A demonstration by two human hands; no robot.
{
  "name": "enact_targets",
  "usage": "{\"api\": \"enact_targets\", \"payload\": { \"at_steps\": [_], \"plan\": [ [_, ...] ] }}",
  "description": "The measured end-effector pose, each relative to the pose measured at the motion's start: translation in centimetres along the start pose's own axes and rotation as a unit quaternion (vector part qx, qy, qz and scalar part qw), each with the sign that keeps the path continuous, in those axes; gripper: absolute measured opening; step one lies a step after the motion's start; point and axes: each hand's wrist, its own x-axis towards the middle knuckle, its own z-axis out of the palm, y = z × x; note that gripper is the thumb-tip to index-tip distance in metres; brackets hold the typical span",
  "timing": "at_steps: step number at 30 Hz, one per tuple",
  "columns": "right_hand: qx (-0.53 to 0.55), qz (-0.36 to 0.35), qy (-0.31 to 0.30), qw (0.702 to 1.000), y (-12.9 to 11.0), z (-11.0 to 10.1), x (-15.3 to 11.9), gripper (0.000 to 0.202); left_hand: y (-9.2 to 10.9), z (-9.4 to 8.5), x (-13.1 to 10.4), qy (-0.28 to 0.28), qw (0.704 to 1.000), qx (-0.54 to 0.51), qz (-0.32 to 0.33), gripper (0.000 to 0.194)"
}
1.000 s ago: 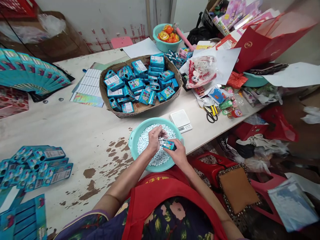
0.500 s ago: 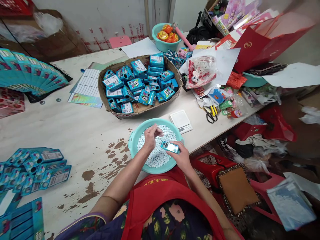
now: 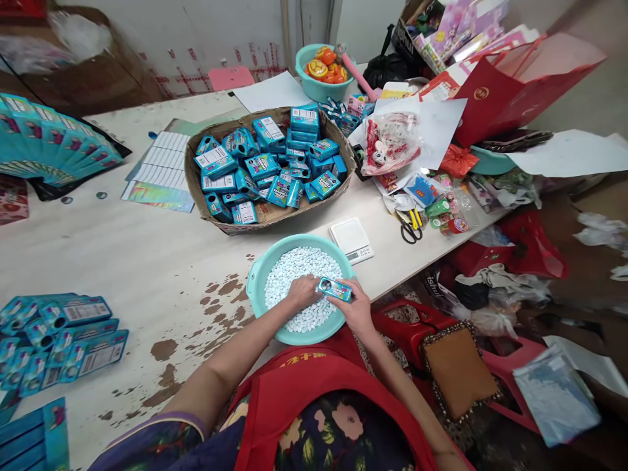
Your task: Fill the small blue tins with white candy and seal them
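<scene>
My right hand (image 3: 357, 307) grips a small blue candy box (image 3: 335, 289), holding it tilted above the front right part of a turquoise basin (image 3: 256, 261). A round hole shows at the box's left end. Small white pill-shaped candies (image 3: 294, 265) cover the basin's bottom. My left hand (image 3: 303, 292) is low over the candies, right beside the holed end of the box. Its fingers are curled together, and whatever they hold is hidden.
Behind the basin stands a cardboard tray (image 3: 230, 227) of similar boxes, with a white scale (image 3: 351, 237) to its right. More blue boxes (image 3: 63, 333) lie at left. Scissors (image 3: 411, 229), bags and a red paper bag (image 3: 520, 91) crowd the right.
My left hand has come down and right, from above the middle of the basin to the box's holed end. The box has turned, now showing a printed face. The view has shifted slightly.
</scene>
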Motion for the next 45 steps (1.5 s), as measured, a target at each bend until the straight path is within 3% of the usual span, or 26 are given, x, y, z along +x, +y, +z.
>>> {"api": "enact_targets", "payload": {
  "at_steps": [2, 4, 7, 9, 12, 17, 24, 35, 45],
  "plan": [
    [-0.024, 0.001, -0.008, 1.000, 0.3, 0.3, 0.3, 0.038, -0.9, -0.8, -0.4, 0.028, 0.996, -0.078, -0.041, 0.022],
    [-0.047, -0.004, -0.013, 0.999, 0.5, 0.7, 0.5, 0.037, -1.4, -1.8, -0.9, 0.076, 0.964, -0.246, -0.069, 0.021],
    [-0.080, -0.019, -0.017, 0.996, 0.8, 1.5, 0.9, 0.035, -0.5, -3.6, -2.0, 0.129, 0.834, -0.532, -0.078, 0.026],
    [-0.100, -0.026, -0.024, 0.994, 0.8, 2.1, 0.9, 0.033, 0.8, -4.7, -2.7, 0.143, 0.752, -0.641, -0.055, 0.026],
    [-0.109, -0.030, -0.046, 0.993, 0.5, 2.9, 0.6, 0.032, 2.9, -6.0, -3.4, 0.172, 0.684, -0.709, -0.007, 0.022],
    [-0.087, -0.029, -0.054, 0.994, -0.7, 3.1, 0.1, 0.033, 4.2, -7.0, -3.2, 0.203, 0.637, -0.744, 0.012, 0.021],
    [-0.056, -0.024, -0.048, 0.997, -1.3, 2.5, 0.1, 0.034, 4.6, -7.9, -3.2, 0.200, 0.624, -0.756, -0.007, 0.023],
    [-0.026, -0.016, -0.047, 0.998, -1.4, 2.6, 0.3, 0.034, 5.5, -7.9, -3.7, 0.219, 0.671, -0.709, 0.004, 0.024],
    [-0.017, -0.028, -0.048, 0.998, -2.4, 2.6, 0.6, 0.034, 5.9, -8.5, -4.0, 0.252, 0.690, -0.679, 0.008, 0.025]
  ]
}}
